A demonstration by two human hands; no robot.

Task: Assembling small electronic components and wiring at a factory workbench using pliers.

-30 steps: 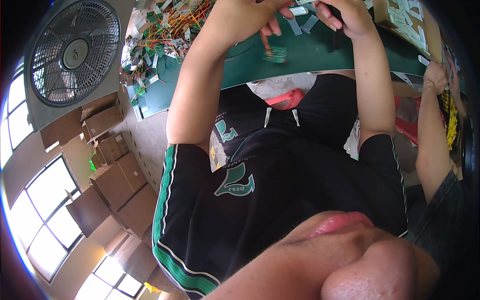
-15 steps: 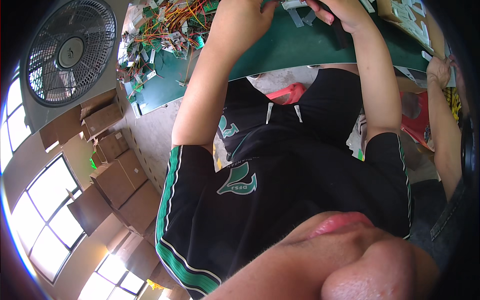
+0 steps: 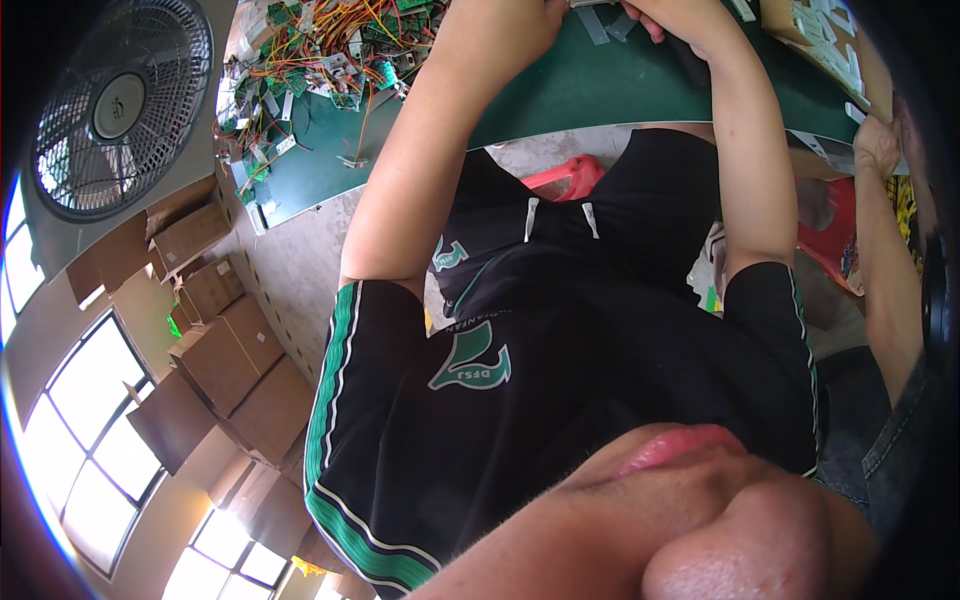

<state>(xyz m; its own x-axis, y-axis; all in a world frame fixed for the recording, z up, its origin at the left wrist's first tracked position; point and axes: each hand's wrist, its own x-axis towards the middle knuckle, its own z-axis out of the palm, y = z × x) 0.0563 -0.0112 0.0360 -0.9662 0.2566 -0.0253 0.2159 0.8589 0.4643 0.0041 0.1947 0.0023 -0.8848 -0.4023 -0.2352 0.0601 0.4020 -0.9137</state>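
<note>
Both hands are at the top edge of the view, over the green tabletop [image 3: 545, 95], partly cut off by the frame. My left hand [image 3: 510, 28] is curled, its thumb tip beside a thin pale piece [image 3: 584, 3] that shows only in part. My right hand [image 3: 682, 20] has its fingers bent inward at the other side of that piece. What either hand grips cannot be made out. A dark elongated thing [image 3: 690, 68] shows beneath the right hand. Small translucent strips [image 3: 592, 27] lie on the table between the hands.
A heap of green circuit boards with red and yellow wires [image 3: 330, 50] covers the table's left part. At the right is a cardboard box [image 3: 877, 85] of white parts, with another person's hand [image 3: 876, 148] near it. A grey fan [image 3: 120, 110] and cardboard boxes [image 3: 230, 355] stand left.
The view has shifted slightly, so the fan and wire heap sit further left. My left hand has moved a little right and up; less of the pale piece shows.
</note>
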